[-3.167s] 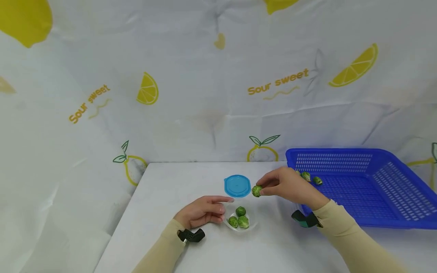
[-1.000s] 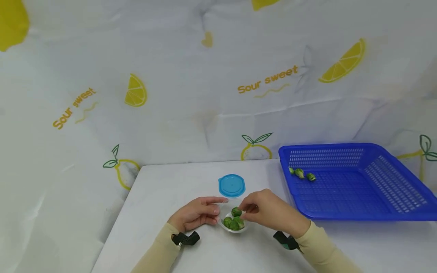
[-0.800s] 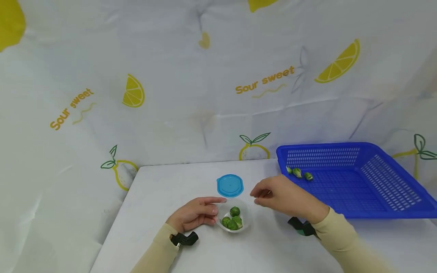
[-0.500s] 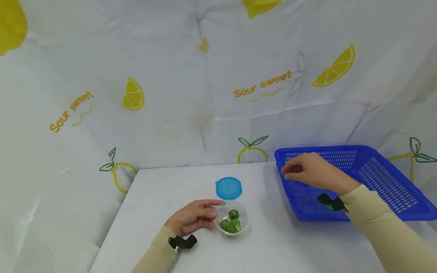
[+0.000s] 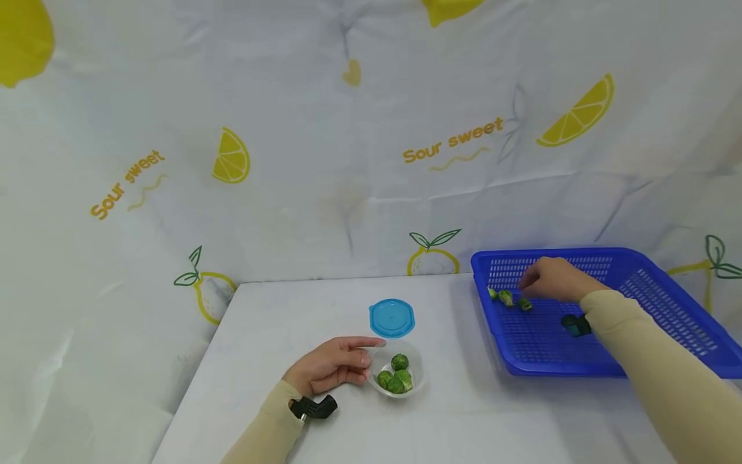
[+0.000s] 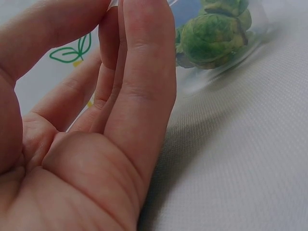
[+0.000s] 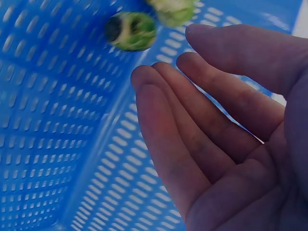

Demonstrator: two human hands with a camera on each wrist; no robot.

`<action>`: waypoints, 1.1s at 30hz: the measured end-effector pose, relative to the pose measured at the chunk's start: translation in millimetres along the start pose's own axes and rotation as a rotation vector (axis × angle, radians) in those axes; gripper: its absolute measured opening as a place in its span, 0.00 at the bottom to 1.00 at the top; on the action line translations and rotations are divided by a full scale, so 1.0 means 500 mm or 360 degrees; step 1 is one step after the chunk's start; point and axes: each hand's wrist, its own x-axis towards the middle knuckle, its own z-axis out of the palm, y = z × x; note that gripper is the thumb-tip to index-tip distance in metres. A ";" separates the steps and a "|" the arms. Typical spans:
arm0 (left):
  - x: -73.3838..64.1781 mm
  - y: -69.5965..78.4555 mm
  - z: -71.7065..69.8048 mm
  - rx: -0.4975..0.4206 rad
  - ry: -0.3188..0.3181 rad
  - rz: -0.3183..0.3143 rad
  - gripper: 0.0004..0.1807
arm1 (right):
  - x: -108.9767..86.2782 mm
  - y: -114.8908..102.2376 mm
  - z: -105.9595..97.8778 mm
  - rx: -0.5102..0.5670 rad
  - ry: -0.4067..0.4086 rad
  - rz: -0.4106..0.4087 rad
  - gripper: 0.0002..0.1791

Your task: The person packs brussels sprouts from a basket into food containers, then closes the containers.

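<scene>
While we log the head view: right hand (image 5: 553, 278), fingers loose and empty, hangs over three sprouts (image 5: 507, 298) at 10 o'clock in the blue basket (image 5: 666, 303).
Bowl: clear bowl (image 5: 418, 372) holds four sprouts; blue lid (image 5: 391, 318) at its 12 o'clock; left hand (image 5: 332, 366) touches its 9 o'clock side.
Left wrist: fingers (image 6: 144, 82) straight against the bowl wall.
Right wrist: fingers (image 7: 202, 125) open; nearest sprout (image 7: 131, 31) at 11 o'clock.
Handling: we judge the sprouts light, firm, prone to roll; pinch across the middle.
</scene>
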 end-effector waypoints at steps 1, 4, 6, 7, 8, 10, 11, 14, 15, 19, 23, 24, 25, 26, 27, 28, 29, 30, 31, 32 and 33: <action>0.001 0.000 0.000 0.0002 0.0000 0.0001 0.31 | 0.003 0.007 0.001 -0.0010 -0.0004 0.0013 0.18; 0.003 0.002 0.003 0.0000 0.0001 0.0001 0.31 | 0.010 0.024 0.004 -0.0024 -0.0021 0.0047 0.18; 0.005 0.002 0.005 -0.0006 -0.0004 0.0005 0.31 | 0.016 0.031 0.005 -0.0027 -0.0035 0.0065 0.18; 0.005 0.003 0.005 -0.0008 -0.0006 0.0007 0.32 | 0.019 0.033 0.005 -0.0031 -0.0040 0.0069 0.18; 0.006 0.002 0.005 -0.0011 -0.0009 0.0009 0.32 | 0.022 0.036 0.006 -0.0028 -0.0048 0.0078 0.18; 0.007 0.002 0.004 -0.0016 -0.0010 0.0014 0.32 | 0.028 0.040 0.009 -0.0017 -0.0060 0.0083 0.17; 0.007 0.002 0.003 -0.0018 -0.0011 0.0014 0.32 | 0.031 0.042 0.010 -0.0018 -0.0063 0.0084 0.17; 0.009 0.001 0.001 -0.0013 -0.0013 0.0012 0.31 | 0.038 0.043 0.014 -0.0014 -0.0083 0.0099 0.17; 0.010 0.001 0.000 -0.0007 -0.0015 0.0014 0.31 | 0.039 0.043 0.015 -0.0011 -0.0086 0.0103 0.16; 0.012 0.002 -0.002 -0.0009 -0.0016 0.0007 0.31 | 0.043 0.041 0.018 0.0000 -0.0094 0.0113 0.17; 0.011 0.003 -0.002 -0.0001 -0.0020 0.0012 0.35 | 0.045 0.037 0.021 0.0000 -0.0098 0.0115 0.17; 0.010 0.003 -0.001 0.0001 -0.0022 0.0013 0.36 | 0.046 0.036 0.022 -0.0001 -0.0100 0.0121 0.17; 0.010 0.004 -0.001 -0.0001 -0.0021 0.0013 0.36 | 0.046 0.035 0.023 -0.0004 -0.0104 0.0122 0.17; 0.009 0.004 -0.001 -0.0004 -0.0020 0.0012 0.36 | 0.047 0.034 0.023 -0.0005 -0.0108 0.0123 0.17; 0.008 0.003 0.000 -0.0008 -0.0020 0.0010 0.36 | 0.047 0.034 0.024 -0.0005 -0.0112 0.0132 0.16; 0.007 0.003 0.000 -0.0009 -0.0020 0.0008 0.35 | 0.048 0.033 0.025 -0.0005 -0.0116 0.0138 0.16; 0.007 0.002 -0.001 -0.0013 -0.0021 0.0008 0.34 | 0.049 0.032 0.025 -0.0008 -0.0118 0.0139 0.16; 0.006 0.002 -0.001 -0.0018 -0.0018 0.0009 0.33 | 0.049 0.032 0.026 -0.0009 -0.0119 0.0139 0.15; 0.005 0.001 -0.001 -0.0019 -0.0018 0.0011 0.33 | 0.049 0.031 0.026 -0.0005 -0.0124 0.0140 0.15; 0.004 0.001 -0.002 -0.0017 -0.0017 0.0014 0.32 | 0.050 0.030 0.026 0.0001 -0.0124 0.0141 0.15; 0.003 0.001 -0.002 -0.0018 -0.0016 0.0015 0.32 | 0.050 0.029 0.027 0.0008 -0.0128 0.0142 0.15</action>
